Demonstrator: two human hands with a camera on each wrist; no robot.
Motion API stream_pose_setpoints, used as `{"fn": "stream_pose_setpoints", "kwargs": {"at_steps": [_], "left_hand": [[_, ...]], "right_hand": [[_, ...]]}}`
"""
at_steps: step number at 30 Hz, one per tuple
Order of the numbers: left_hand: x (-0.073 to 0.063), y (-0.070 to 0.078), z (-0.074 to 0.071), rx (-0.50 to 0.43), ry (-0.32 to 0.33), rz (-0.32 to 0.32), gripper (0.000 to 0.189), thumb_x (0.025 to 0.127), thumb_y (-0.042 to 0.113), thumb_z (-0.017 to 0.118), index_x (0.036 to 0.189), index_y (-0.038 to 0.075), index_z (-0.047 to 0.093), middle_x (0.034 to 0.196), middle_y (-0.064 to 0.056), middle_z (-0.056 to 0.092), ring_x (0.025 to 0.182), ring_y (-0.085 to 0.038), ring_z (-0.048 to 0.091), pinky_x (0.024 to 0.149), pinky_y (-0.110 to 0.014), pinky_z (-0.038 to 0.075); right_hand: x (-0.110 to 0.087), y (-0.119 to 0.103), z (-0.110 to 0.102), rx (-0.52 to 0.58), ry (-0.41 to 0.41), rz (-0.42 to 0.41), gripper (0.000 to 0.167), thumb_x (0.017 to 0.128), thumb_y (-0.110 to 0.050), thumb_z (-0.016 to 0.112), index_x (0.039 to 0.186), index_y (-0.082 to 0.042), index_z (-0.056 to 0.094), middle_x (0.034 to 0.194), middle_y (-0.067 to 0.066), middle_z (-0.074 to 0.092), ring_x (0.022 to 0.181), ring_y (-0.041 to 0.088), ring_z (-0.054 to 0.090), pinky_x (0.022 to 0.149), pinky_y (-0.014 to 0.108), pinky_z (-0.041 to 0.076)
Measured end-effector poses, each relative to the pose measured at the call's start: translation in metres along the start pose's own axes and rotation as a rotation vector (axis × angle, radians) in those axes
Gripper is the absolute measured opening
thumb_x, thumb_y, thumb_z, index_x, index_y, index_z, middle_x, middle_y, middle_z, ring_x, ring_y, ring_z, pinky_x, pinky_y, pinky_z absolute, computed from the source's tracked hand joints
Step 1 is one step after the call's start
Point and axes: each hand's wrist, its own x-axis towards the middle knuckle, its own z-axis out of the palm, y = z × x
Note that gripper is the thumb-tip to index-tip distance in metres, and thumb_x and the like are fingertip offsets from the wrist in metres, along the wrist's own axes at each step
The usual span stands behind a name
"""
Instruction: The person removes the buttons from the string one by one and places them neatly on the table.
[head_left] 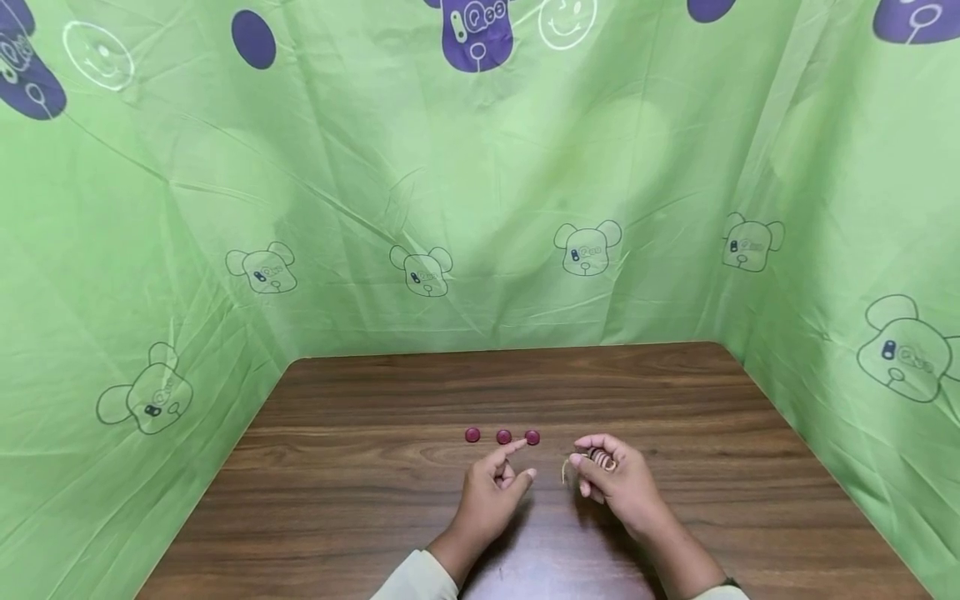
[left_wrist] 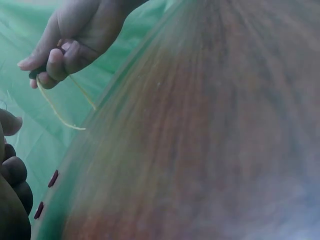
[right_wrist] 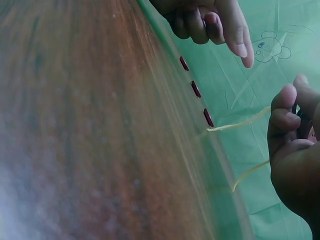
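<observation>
Three small round maroon discs (head_left: 472,435) lie in a row on the wooden table. My left hand (head_left: 489,497) is just in front of them, index finger stretched toward the rightmost disc (head_left: 532,437), fingertip right at its edge; the other fingers are bent and the thumb stands away. To the right, my right hand (head_left: 617,485) holds a small striped brown-and-cream piece (head_left: 602,458) between thumb and fingers. From it, thin yellow string (right_wrist: 245,121) hangs in two loose ends. My fingers hide much of the piece, and I cannot tell its exact kind.
The brown wood-grain table (head_left: 337,483) runs back to a green cloth (head_left: 480,317) printed with bear faces, which encloses the rear and both sides. Pale sleeves (head_left: 420,579) cover my forearms at the lower edge.
</observation>
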Motion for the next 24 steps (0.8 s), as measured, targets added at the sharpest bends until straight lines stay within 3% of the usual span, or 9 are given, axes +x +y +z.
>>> {"fn": "stream_pose_setpoints", "kwargs": {"at_steps": [5, 10, 16, 20, 24], "left_hand": [[-0.009, 0.003, -0.002, -0.007, -0.058, 0.033, 0.045, 0.094, 0.008, 0.084, 0.137, 0.013, 0.074, 0.066, 0.004, 0.046, 0.056, 0.006, 0.037, 0.054, -0.010, 0.033], [-0.015, 0.003, -0.003, -0.033, -0.092, 0.071, 0.046, 0.094, 0.007, 0.084, 0.139, 0.010, 0.073, 0.068, -0.003, 0.051, 0.062, 0.007, 0.042, 0.059, -0.010, 0.038], [-0.017, 0.002, -0.002, -0.065, -0.106, 0.094, 0.046, 0.094, 0.006, 0.083, 0.138, 0.005, 0.072, 0.069, -0.015, 0.057, 0.061, 0.007, 0.043, 0.055, -0.010, 0.038], [-0.018, 0.003, -0.002, -0.068, -0.128, 0.075, 0.047, 0.095, 0.006, 0.083, 0.140, 0.002, 0.070, 0.071, -0.019, 0.059, 0.058, 0.007, 0.042, 0.055, -0.008, 0.037], [-0.020, 0.004, -0.005, -0.061, -0.147, 0.088, 0.047, 0.095, 0.007, 0.083, 0.139, -0.003, 0.069, 0.071, -0.019, 0.059, 0.060, 0.006, 0.043, 0.055, -0.009, 0.037]], "right_hand": [[-0.001, 0.000, 0.001, -0.007, -0.018, -0.044, 0.025, 0.099, -0.001, 0.076, 0.119, 0.008, 0.065, 0.067, 0.002, 0.066, 0.052, 0.009, 0.058, 0.047, 0.019, 0.046], [-0.001, 0.000, -0.001, 0.030, -0.072, -0.079, 0.033, 0.097, 0.003, 0.076, 0.122, 0.006, 0.056, 0.069, 0.004, 0.072, 0.054, 0.013, 0.064, 0.048, 0.020, 0.050], [-0.004, -0.001, -0.001, 0.066, -0.120, -0.047, 0.036, 0.094, 0.002, 0.079, 0.118, 0.011, 0.053, 0.084, 0.013, 0.080, 0.070, 0.019, 0.079, 0.050, 0.024, 0.056], [-0.006, -0.003, -0.002, 0.041, -0.175, -0.010, 0.043, 0.094, 0.001, 0.080, 0.126, 0.015, 0.056, 0.098, 0.016, 0.083, 0.088, 0.021, 0.083, 0.060, 0.027, 0.062], [-0.007, -0.002, -0.003, 0.021, -0.267, 0.005, 0.051, 0.095, 0.000, 0.079, 0.133, 0.021, 0.053, 0.101, 0.013, 0.080, 0.078, 0.015, 0.079, 0.062, 0.025, 0.062]]}}
